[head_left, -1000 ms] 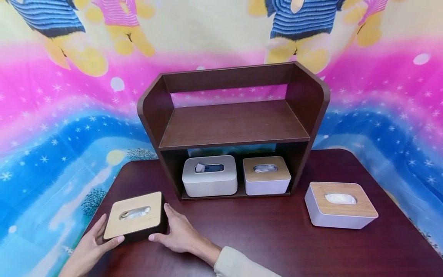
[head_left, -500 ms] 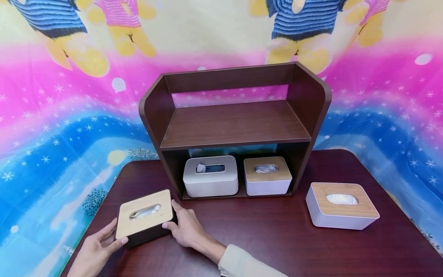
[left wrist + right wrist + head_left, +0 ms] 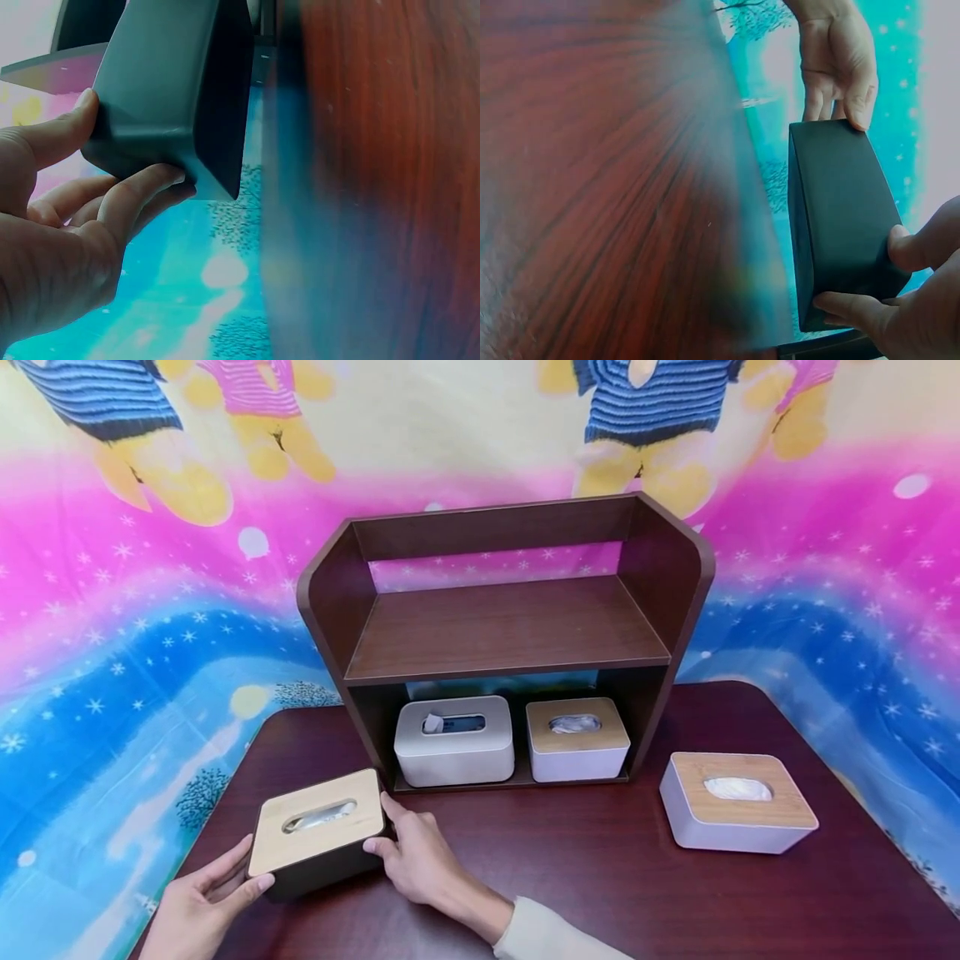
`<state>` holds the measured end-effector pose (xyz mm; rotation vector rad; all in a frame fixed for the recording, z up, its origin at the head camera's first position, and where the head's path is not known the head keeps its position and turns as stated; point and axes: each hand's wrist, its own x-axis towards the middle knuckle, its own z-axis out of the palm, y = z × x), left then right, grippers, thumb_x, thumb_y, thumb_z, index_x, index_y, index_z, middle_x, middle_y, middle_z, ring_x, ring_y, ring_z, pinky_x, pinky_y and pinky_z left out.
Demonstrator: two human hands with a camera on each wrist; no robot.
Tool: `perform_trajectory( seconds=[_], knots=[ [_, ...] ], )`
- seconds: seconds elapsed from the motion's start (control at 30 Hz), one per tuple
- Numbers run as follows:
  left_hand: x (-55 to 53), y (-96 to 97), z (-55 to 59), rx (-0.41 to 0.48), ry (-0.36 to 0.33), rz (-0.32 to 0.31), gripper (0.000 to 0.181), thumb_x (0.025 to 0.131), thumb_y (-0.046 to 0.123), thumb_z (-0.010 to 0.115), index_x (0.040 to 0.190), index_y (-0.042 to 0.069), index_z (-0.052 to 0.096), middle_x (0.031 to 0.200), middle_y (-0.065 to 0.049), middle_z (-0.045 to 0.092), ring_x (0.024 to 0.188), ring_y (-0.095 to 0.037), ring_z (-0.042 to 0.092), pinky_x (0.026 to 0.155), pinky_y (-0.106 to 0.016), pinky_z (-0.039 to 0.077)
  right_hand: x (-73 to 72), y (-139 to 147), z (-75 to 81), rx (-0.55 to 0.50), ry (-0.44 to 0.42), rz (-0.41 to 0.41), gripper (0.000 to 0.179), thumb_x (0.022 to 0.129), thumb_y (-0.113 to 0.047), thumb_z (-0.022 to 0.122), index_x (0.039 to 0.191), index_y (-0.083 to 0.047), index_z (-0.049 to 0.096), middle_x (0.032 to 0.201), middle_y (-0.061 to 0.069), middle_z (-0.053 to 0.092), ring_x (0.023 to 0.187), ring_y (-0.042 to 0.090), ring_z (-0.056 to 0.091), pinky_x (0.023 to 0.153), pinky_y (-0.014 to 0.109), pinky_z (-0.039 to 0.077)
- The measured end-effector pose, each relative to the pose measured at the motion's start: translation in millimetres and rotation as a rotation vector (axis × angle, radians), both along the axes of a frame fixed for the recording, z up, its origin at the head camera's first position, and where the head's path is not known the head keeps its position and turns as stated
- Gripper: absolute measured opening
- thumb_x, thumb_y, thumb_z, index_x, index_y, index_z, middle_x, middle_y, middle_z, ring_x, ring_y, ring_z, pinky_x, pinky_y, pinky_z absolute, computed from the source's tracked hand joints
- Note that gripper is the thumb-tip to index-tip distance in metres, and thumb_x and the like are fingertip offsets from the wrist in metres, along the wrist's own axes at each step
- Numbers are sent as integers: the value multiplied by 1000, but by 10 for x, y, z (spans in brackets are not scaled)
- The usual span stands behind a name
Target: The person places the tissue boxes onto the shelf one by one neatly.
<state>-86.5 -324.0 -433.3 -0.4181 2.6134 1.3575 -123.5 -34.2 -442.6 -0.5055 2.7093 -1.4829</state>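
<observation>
We see brown shelf (image 3: pixel 510 627), light-grey box (image 3: pixel 453 767) left of wood-topped box (image 3: pixel 579 766) inside, snowflake-print backdrop (image 3: pixel 450 452) behind.

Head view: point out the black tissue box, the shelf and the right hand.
Black tissue box (image 3: pixel 318 841): head view, on the lid.
Shelf (image 3: pixel 510 627): head view, upper board.
Right hand (image 3: pixel 422 858): head view, back of hand.

From here I see a plain cream sleeve (image 3: pixel 553 933) on the right; the right hand (image 3: pixel 426 857) and left hand (image 3: pixel 201 893) are bare.

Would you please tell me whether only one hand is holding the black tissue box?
No, the left hand and the right hand grip the black tissue box at opposite ends.
</observation>
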Motion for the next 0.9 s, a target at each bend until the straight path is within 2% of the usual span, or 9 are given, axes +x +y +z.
perform_trajectory(
  seconds=[0.13,0.2,0.33,0.4,0.47,0.53,0.67,0.8,0.9],
  knots=[
    [33,27,47,13,-2,21,87,97,42,81,165,11,38,153,-21,49,97,25,54,83,-18,62,67,51,51,-3,5,-2,66,102,-27,74,159,-3,51,149,13,67,135,24,65,111,41,56],
    [50,48,67,24,1,29,87,96,42,82,165,12,38,153,-18,49,97,26,54,82,-16,61,97,84,77,-8,10,-7,66,102,-27,75,158,-3,52,148,13,67,130,21,68,109,40,57],
    [84,124,98,49,33,35,86,95,40,83,164,12,40,152,-14,50,100,25,55,80,-12,58,135,177,126,-19,18,-12,66,101,-27,76,157,-3,53,146,15,68,113,7,71,102,34,60],
    [97,176,103,59,59,34,84,95,38,84,163,11,42,151,-14,51,101,25,56,80,-12,58,145,233,151,-35,17,-12,66,100,-28,77,157,-3,53,146,16,68,110,6,72,100,32,60],
    [98,235,105,78,87,33,82,95,35,84,163,11,44,151,-11,50,102,24,57,80,-12,58,154,288,167,-56,11,-11,67,100,-27,78,157,-2,53,146,18,67,114,10,73,101,32,61],
    [96,291,94,107,119,24,81,96,30,84,163,8,44,151,-9,50,104,23,57,80,-13,59,161,336,179,-82,1,-10,67,100,-25,78,157,-1,53,147,19,66,120,17,72,102,34,61],
    [80,404,61,159,187,-11,78,96,21,84,162,5,46,151,-6,48,109,21,58,81,-13,60,167,430,181,-132,1,-13,68,99,-20,79,157,2,51,149,22,63,126,21,69,102,39,61],
    [58,536,47,204,262,-54,74,96,13,83,159,1,48,151,-10,49,113,18,58,83,-12,59,174,539,180,-130,26,-27,68,99,-19,79,157,3,51,150,22,63,127,20,66,103,41,60],
    [39,639,53,240,314,-84,71,95,7,82,157,-3,49,150,-13,50,116,16,59,84,-12,59,187,630,184,-110,38,-41,68,99,-20,78,158,2,50,149,21,63,123,16,68,103,40,60]
  ],
)
